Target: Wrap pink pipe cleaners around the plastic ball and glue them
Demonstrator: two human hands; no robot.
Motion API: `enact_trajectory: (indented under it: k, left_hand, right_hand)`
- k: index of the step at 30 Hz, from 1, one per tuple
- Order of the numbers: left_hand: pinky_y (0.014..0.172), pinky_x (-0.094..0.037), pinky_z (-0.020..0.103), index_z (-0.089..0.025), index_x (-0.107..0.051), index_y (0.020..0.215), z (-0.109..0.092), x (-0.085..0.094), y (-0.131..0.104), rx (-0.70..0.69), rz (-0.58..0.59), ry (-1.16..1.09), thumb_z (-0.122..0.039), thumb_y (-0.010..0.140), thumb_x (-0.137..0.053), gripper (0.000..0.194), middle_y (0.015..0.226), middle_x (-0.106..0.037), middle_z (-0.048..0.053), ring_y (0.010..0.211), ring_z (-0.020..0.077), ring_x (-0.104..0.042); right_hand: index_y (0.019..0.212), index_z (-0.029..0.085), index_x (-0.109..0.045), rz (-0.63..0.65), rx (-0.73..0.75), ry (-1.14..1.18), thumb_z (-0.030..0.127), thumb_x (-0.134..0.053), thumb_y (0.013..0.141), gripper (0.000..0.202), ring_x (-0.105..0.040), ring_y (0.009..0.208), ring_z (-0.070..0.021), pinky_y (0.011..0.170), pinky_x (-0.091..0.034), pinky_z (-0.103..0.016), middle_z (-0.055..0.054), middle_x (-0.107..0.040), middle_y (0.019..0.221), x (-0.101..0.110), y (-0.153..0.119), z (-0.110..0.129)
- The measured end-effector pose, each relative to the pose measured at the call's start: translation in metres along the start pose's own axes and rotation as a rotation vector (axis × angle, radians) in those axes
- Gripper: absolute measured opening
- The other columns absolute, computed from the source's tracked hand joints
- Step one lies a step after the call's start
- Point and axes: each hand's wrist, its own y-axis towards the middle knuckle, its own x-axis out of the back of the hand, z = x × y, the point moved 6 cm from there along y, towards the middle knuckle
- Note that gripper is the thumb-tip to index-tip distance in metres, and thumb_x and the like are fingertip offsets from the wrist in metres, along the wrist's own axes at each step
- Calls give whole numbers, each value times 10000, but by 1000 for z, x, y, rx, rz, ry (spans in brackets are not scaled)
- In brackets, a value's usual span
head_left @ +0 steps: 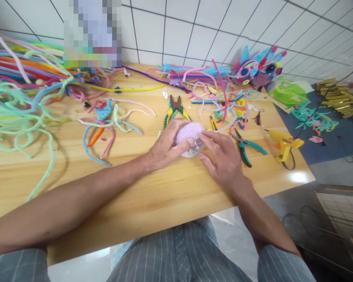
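A clear plastic ball wrapped in coils of lilac pipe cleaner point(189, 132) is held just above the wooden table point(129, 211). My left hand point(172, 143) curls round its left side, thumb across the front. On the right, my right hand point(222, 156) holds the ball's edge, index fingertip on the coils and thumb low by the bare clear part. A pale lilac-pink strand point(226, 127) runs out behind my right fingers; whether it joins the ball is hidden. Beyond my left hand lie pliers with green and yellow handles point(176, 105), jaws pointing away.
Teal-handled pliers point(248, 147) and a yellow glue gun point(285, 145) lie to the right. Mint pipe cleaners point(17, 117) and coloured bundles point(23, 66) fill the left. Cut scraps point(238, 105) and a yellow cutter point(213, 123) lie behind. Finished pipe-cleaner figures point(257, 70) stand by the tiled wall.
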Motion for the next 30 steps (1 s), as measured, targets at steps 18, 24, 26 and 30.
enact_trajectory:
  k: [18,24,26,30]
  left_hand:
    - [1155,-528,471,-188,-546,1430,-2,0,1,-50,0,10,-493,1065,-602,479,1378,-644,151,1295,277,-635]
    - [1164,-525,477,-177,-543,1418,-1,0,1,-35,0,-8,-481,1063,-604,472,1377,-638,156,1303,283,-635]
    - [1166,-524,478,-173,-544,1417,-1,0,1,-25,1,-17,-466,1058,-612,468,1378,-637,156,1304,285,-636]
    - [1157,-531,473,-198,-540,1422,0,-1,1,-20,0,-24,-450,1052,-622,455,1388,-639,141,1299,280,-636]
  right_hand:
    - [1529,218,-570,-6,-3,-24,283,-620,1064,472,-716,1256,-318,1036,-608,-532,-194,-732,1373,-1,0,3]
    - [1532,242,-560,27,-18,-39,291,-619,1064,474,-711,1270,-317,1050,-599,-538,-175,-723,1394,-2,1,4]
    - [1519,240,-564,38,-24,-49,288,-619,1063,461,-713,1262,-316,1050,-597,-538,-173,-726,1390,-1,2,5]
    - [1503,254,-566,59,-40,-70,286,-636,1052,458,-706,1261,-319,1067,-576,-552,-159,-729,1388,-1,5,6]
